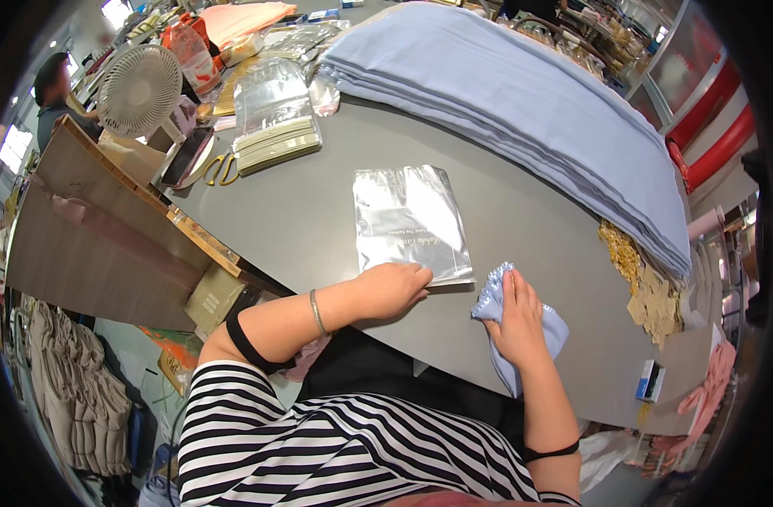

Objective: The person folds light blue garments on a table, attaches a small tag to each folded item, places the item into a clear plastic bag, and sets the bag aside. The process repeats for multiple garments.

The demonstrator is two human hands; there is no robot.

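Note:
On the grey table a clear plastic bag with printed writing lies flat before me. My left hand has its curled fingers at the bag's near edge; whether they pinch it cannot be told. To the right, my right hand is on a folded light-blue cloth with a ruffled edge, fingers over it and thumb at its left side. A long stack of light-blue fabric lies across the table's far side.
Gold-handled scissors, bundled plastic bags and a white fan stand or lie at the far left. A person is behind the fan. Tan tags and a small blue-white box are at the right.

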